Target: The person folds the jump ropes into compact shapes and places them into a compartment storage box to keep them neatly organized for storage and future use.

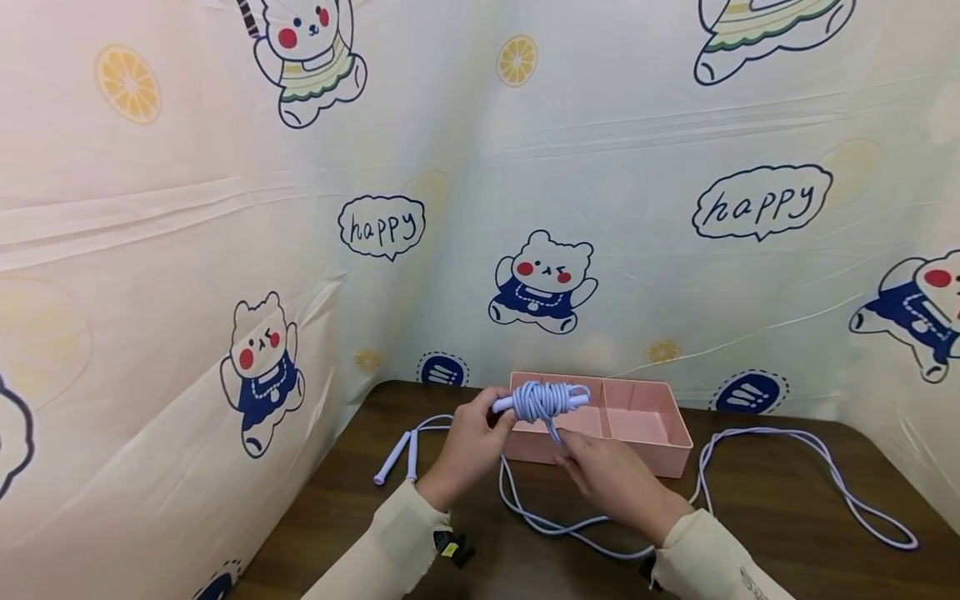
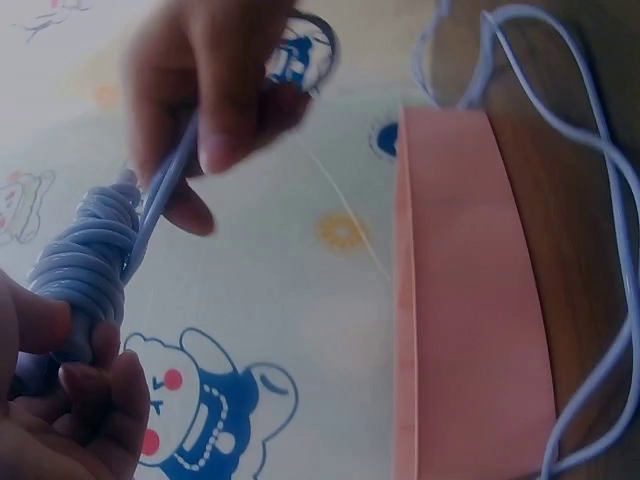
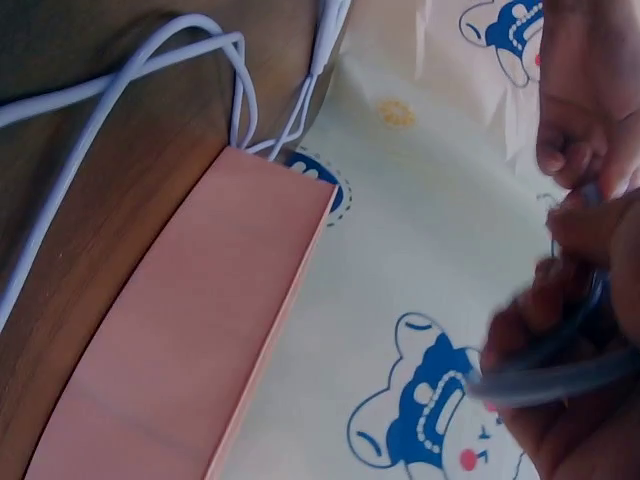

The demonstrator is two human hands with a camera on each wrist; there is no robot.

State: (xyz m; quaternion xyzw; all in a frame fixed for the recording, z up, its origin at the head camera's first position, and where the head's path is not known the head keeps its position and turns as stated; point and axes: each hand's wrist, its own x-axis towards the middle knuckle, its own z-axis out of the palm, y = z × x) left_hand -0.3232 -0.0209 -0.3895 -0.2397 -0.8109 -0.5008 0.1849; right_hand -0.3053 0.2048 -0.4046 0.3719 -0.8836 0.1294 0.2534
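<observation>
My left hand point(image 1: 468, 437) grips one end of a lavender jump rope point(image 1: 542, 402), whose cord is wound in tight coils around its handles. The bundle is held up in front of the pink box. With my right hand point(image 1: 618, 479) I pinch the doubled cord hanging from the coils, just below and to the right of them. In the left wrist view the coiled jump rope point(image 2: 85, 255) sits between thumb and curled fingers, its cord stretched up to the right hand point(image 2: 220, 90). The right hand looks blurred there.
A pink two-compartment box point(image 1: 660, 460) stands behind the hands on the dark wooden table point(image 1: 765, 542). Another lavender jump rope lies there, its handles point(image 1: 392, 458) at the left and loose cord point(image 1: 825, 454) looping to the right. Printed cloth point(image 1: 645, 275) hangs around the table.
</observation>
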